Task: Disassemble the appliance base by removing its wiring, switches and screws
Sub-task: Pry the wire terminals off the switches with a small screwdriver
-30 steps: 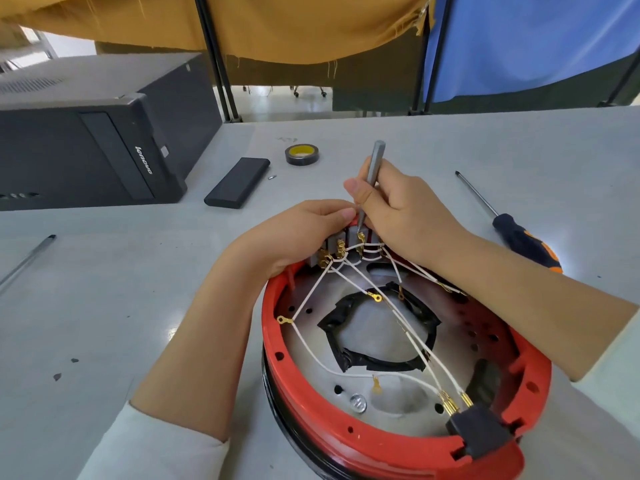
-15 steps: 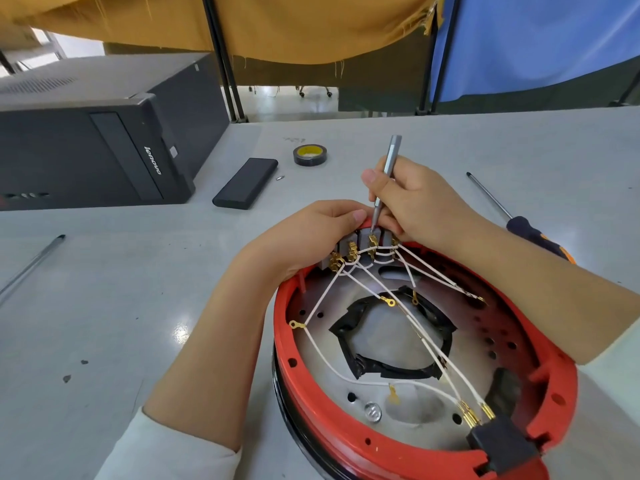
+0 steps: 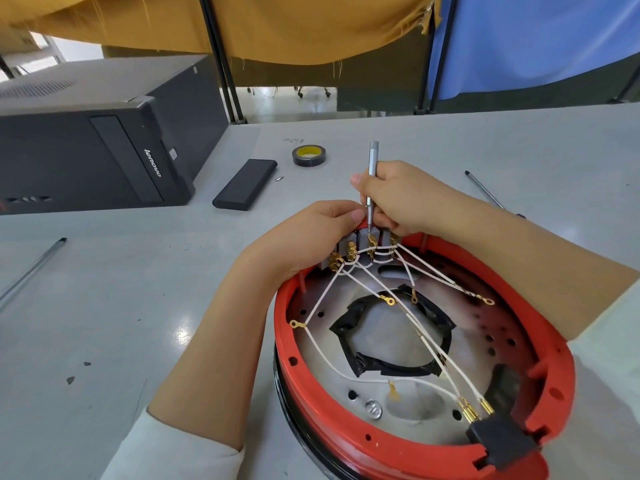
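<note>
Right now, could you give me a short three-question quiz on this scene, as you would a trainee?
1. True or false: the right hand holds the slim silver screwdriver upright over the switch terminals.
2. What does the left hand touch? A) tape roll B) far rim of the red appliance base, by the switches C) black computer case
3. Fill in: the white wires run to a black ____ at the near rim.

Key: 1 true; 2 B; 3 connector block.
</note>
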Tool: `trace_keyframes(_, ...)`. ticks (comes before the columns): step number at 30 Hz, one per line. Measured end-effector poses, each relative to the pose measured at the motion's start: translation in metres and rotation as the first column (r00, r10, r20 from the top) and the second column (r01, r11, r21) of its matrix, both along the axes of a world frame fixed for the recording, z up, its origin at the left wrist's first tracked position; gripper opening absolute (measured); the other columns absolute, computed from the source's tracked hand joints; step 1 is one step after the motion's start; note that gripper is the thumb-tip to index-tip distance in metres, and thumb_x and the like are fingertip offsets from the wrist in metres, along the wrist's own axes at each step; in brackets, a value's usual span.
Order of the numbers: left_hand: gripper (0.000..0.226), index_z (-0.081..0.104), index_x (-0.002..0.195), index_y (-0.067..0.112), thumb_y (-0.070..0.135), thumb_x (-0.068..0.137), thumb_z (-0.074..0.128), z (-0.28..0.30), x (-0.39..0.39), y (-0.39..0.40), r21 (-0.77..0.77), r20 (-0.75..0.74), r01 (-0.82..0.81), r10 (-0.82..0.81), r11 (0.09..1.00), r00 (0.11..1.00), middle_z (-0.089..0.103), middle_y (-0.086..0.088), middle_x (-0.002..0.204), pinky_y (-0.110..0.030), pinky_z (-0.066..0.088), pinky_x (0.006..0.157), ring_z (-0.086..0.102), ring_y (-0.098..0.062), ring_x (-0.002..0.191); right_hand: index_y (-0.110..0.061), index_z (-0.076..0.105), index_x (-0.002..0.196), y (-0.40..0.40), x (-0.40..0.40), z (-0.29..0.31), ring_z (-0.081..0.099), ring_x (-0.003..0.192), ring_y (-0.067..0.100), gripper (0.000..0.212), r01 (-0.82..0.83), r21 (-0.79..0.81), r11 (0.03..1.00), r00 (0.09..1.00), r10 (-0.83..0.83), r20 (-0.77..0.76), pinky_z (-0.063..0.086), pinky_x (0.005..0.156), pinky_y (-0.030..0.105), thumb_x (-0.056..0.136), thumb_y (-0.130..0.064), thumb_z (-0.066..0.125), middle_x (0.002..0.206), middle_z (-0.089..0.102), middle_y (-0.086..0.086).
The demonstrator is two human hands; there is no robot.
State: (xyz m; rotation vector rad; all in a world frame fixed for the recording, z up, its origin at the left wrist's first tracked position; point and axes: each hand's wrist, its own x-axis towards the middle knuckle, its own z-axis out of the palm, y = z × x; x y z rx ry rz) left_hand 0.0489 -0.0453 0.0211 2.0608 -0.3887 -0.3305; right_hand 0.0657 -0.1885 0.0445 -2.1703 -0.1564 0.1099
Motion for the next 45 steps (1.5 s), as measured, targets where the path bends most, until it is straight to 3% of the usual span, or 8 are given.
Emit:
trace_keyframes(9, 0.028, 0.066, 0.102, 0.036, 0.028, 0.101, 0.039, 0.000, -0.001, 0.001, 0.021, 0.007, 0.017, -0.017, 1.000, 1.000, 0.069, -0.003, 0.110, -0.048, 0.043, 0.101, 0.059, -0.028, 0.110, -0.016, 0.047, 0.082, -0.012, -0.011, -0.001, 0.036, 0.030, 0.009, 0.028, -0.089, 0.079, 0.993, 0.995, 0.086, 0.041, 0.031, 0.033, 0.018, 0.100, -0.036, 0.038, 0.043, 0.047, -0.002)
trace_keyframes(14, 0.028, 0.065, 0.104, 0.040, 0.031, 0.101, 0.038, 0.000, 0.000, 0.001, 0.050, 0.030, 0.015, -0.017, 0.999, 0.999, 0.069, 0.012, 0.105, -0.042, 0.045, 0.099, 0.061, -0.021, 0.107, -0.021, 0.046, 0.080, -0.017, -0.024, -0.018, 0.042, 0.037, 0.002, 0.025, -0.025, 0.143, 0.989, 0.962, -0.015, 0.271, 0.037, 0.042, 0.014, 0.099, -0.036, 0.041, 0.040, 0.048, -0.010)
trace_keyframes(20, 0.028, 0.063, 0.102, 0.043, 0.030, 0.101, 0.038, 0.001, -0.001, 0.001, 0.059, 0.056, 0.020, -0.023, 0.998, 0.998, 0.068, 0.013, 0.106, -0.038, 0.047, 0.096, 0.061, -0.017, 0.106, -0.024, 0.045, 0.079, -0.017, -0.022, -0.017, 0.046, 0.039, 0.000, 0.024, -0.014, 0.048, 0.999, 0.955, -0.001, 0.298, 0.037, 0.049, 0.015, 0.099, -0.037, 0.040, 0.044, 0.052, -0.011)
trace_keyframes(23, 0.028, 0.064, 0.107, 0.040, 0.030, 0.101, 0.038, 0.000, 0.000, 0.002, 0.060, 0.054, 0.015, -0.018, 0.998, 0.998, 0.067, 0.014, 0.110, -0.034, 0.042, 0.100, 0.060, -0.007, 0.106, -0.023, 0.046, 0.078, -0.013, -0.017, -0.013, 0.047, 0.037, -0.002, 0.026, 0.018, -0.024, 1.000, 0.965, -0.011, 0.260, 0.035, 0.051, 0.021, 0.099, -0.037, 0.039, 0.048, 0.049, -0.008)
trace_keyframes(27, 0.028, 0.063, 0.111, 0.036, 0.030, 0.101, 0.038, -0.001, 0.001, 0.001, 0.055, 0.041, 0.023, -0.026, 0.998, 0.999, 0.068, -0.002, 0.110, -0.051, 0.046, 0.096, 0.061, -0.032, 0.106, -0.015, 0.047, 0.080, -0.008, -0.005, -0.004, 0.033, 0.025, 0.004, 0.030, 0.004, -0.002, 1.000, 0.999, -0.004, 0.049, 0.028, 0.030, 0.016, 0.101, -0.036, 0.037, 0.043, 0.042, 0.000)
trace_keyframes(31, 0.029, 0.064, 0.113, 0.033, 0.029, 0.101, 0.038, -0.001, 0.002, 0.001, 0.045, 0.039, 0.025, -0.027, 0.999, 0.999, 0.068, -0.006, 0.111, -0.051, 0.045, 0.097, 0.060, -0.032, 0.107, -0.012, 0.047, 0.081, -0.007, 0.001, -0.001, 0.029, 0.026, 0.008, 0.033, -0.014, -0.014, 1.000, 0.999, 0.013, -0.044, 0.025, 0.029, 0.016, 0.101, -0.035, 0.036, 0.046, 0.041, 0.005)
trace_keyframes(37, 0.029, 0.064, 0.110, 0.036, 0.030, 0.101, 0.038, -0.001, 0.002, 0.002, 0.056, 0.042, 0.019, -0.021, 0.998, 0.999, 0.070, 0.003, 0.105, -0.048, 0.047, 0.095, 0.063, -0.026, 0.103, -0.023, 0.047, 0.076, -0.012, -0.016, -0.013, 0.047, 0.037, -0.001, 0.029, 0.017, 0.002, 1.000, 0.960, -0.017, 0.280, 0.033, 0.051, 0.020, 0.100, -0.037, 0.039, 0.042, 0.052, -0.018)
trace_keyframes(45, 0.029, 0.064, 0.109, 0.035, 0.028, 0.101, 0.038, 0.000, 0.000, 0.001, 0.055, 0.063, 0.021, -0.025, 0.998, 0.998, 0.070, -0.001, 0.106, -0.049, 0.045, 0.096, 0.061, -0.033, 0.105, -0.023, 0.047, 0.076, -0.010, -0.015, -0.010, 0.046, 0.034, -0.001, 0.029, 0.023, -0.050, 0.998, 0.972, -0.011, 0.236, 0.033, 0.049, 0.021, 0.100, -0.038, 0.038, 0.040, 0.051, -0.017)
